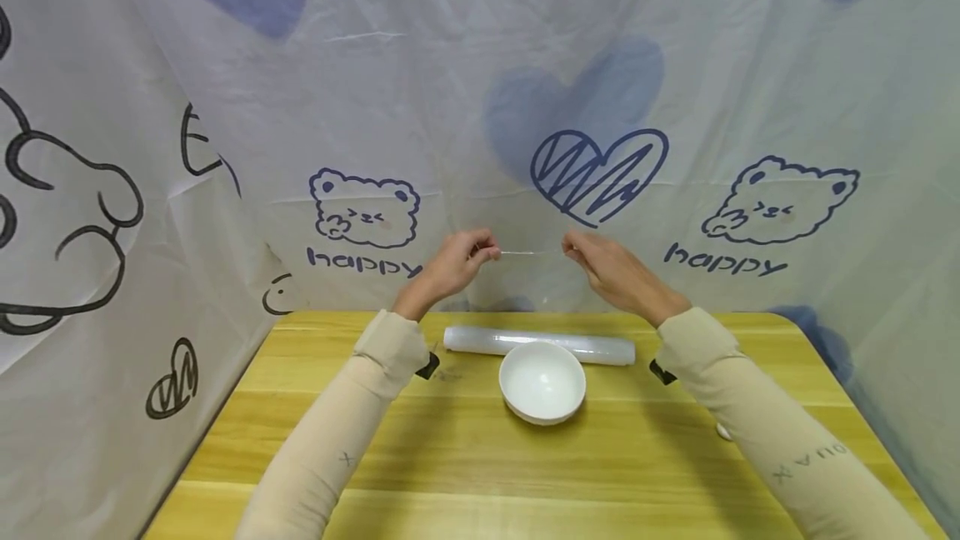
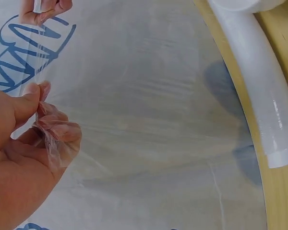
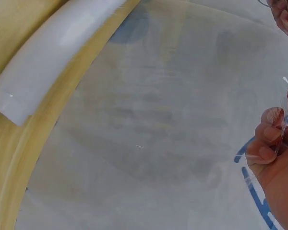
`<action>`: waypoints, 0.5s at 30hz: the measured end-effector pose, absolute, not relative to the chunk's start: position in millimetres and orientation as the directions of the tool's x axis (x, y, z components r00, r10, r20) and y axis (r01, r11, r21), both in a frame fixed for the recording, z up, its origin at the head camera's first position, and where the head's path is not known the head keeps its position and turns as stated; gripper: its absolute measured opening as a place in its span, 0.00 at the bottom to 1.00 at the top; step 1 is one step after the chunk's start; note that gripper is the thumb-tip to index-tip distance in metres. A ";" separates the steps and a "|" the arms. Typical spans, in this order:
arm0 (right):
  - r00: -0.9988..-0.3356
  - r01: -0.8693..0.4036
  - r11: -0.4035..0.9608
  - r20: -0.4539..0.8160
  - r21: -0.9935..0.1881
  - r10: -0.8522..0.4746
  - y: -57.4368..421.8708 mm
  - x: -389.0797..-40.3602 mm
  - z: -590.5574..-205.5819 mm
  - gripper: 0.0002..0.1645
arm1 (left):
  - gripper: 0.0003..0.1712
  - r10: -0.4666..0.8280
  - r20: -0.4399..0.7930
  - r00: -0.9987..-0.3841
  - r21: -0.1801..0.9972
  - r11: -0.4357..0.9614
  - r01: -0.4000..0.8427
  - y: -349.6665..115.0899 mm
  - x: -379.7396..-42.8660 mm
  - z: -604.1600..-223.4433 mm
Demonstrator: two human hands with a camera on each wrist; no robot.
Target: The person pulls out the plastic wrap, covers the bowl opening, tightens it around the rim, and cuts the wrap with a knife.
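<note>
A person's left hand point(image 1: 456, 261), fingers point(image 2: 72, 130) curled into a pinch, right hand point(image 1: 611, 267) pinching opposite, apart from those fingers, sleeved arms point(image 1: 330, 432) extending behind them

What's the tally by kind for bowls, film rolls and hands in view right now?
Bowls: 1, the white bowl on the table
Film rolls: 1, the film roll lying beyond the bowl
Hands: 2, the left hand and the right hand, both holding clear film
Total: 4
</note>
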State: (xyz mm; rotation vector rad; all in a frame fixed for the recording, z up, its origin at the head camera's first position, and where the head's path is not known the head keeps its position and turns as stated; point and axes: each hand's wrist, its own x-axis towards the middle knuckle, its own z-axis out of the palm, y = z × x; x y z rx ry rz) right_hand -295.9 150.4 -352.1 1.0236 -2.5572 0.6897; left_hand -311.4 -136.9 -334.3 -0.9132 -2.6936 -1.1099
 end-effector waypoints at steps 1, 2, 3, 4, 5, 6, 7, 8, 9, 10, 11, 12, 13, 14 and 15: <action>-0.702 -0.706 0.632 0.438 -0.321 -0.561 149.9 -294.6 -352.3 0.10 | 0.09 0.495 0.291 -0.819 0.617 0.557 0.556 -137.7 -309.6 -334.7; -0.703 -0.705 0.632 0.438 -0.321 -0.561 149.5 -293.0 -352.1 0.11 | 0.09 0.496 0.292 -0.818 0.619 0.554 0.557 -138.2 -308.1 -334.9; -0.700 -0.708 0.629 0.440 -0.321 -0.562 149.1 -291.4 -351.5 0.11 | 0.09 0.497 0.296 -0.815 0.619 0.550 0.561 -139.0 -306.2 -334.7; -0.697 -0.710 0.627 0.444 -0.320 -0.563 148.9 -289.5 -350.6 0.11 | 0.09 0.499 0.301 -0.813 0.617 0.548 0.565 -139.7 -304.1 -334.1; -0.692 -0.714 0.624 0.448 -0.316 -0.565 148.8 -287.3 -349.6 0.10 | 0.09 0.501 0.308 -0.809 0.614 0.545 0.571 -140.4 -302.0 -333.3; -0.690 -0.717 0.623 0.451 -0.313 -0.566 148.9 -284.9 -348.3 0.10 | 0.09 0.505 0.311 -0.805 0.611 0.543 0.576 -141.0 -299.9 -332.5; -0.687 -0.719 0.622 0.453 -0.310 -0.568 149.2 -282.6 -347.3 0.10 | 0.09 0.508 0.313 -0.802 0.610 0.540 0.580 -141.7 -297.6 -331.6; -0.687 -0.718 0.623 0.453 -0.309 -0.568 149.6 -280.0 -346.0 0.10 | 0.09 0.512 0.315 -0.799 0.607 0.538 0.585 -142.2 -295.4 -330.6; -0.689 -0.716 0.626 0.452 -0.308 -0.566 150.0 -277.4 -344.8 0.09 | 0.09 0.516 0.316 -0.796 0.604 0.537 0.588 -142.8 -293.1 -329.6; -0.692 -0.713 0.630 0.450 -0.307 -0.564 150.4 -275.0 -343.8 0.09 | 0.09 0.520 0.319 -0.792 0.598 0.538 0.594 -143.2 -290.7 -328.7; -0.697 -0.708 0.636 0.446 -0.307 -0.561 150.7 -272.5 -342.9 0.09 | 0.09 0.525 0.321 -0.789 0.594 0.537 0.599 -143.7 -288.2 -327.6; -0.702 -0.703 0.641 0.442 -0.308 -0.558 151.0 -270.0 -342.0 0.09 | 0.09 0.529 0.322 -0.785 0.589 0.537 0.604 -144.1 -286.0 -327.0; -0.705 -0.700 0.645 0.441 -0.308 -0.555 151.3 -267.3 -341.4 0.09 | 0.09 0.534 0.325 -0.780 0.586 0.533 0.610 -144.6 -283.7 -326.4; -0.705 -0.699 0.646 0.443 -0.306 -0.553 151.3 -264.3 -340.7 0.09 | 0.09 0.541 0.330 -0.774 0.583 0.528 0.617 -145.3 -281.5 -326.0; -0.702 -0.702 0.644 0.448 -0.305 -0.553 151.0 -261.2 -340.3 0.09 | 0.09 0.546 0.334 -0.768 0.580 0.523 0.624 -146.2 -279.2 -325.7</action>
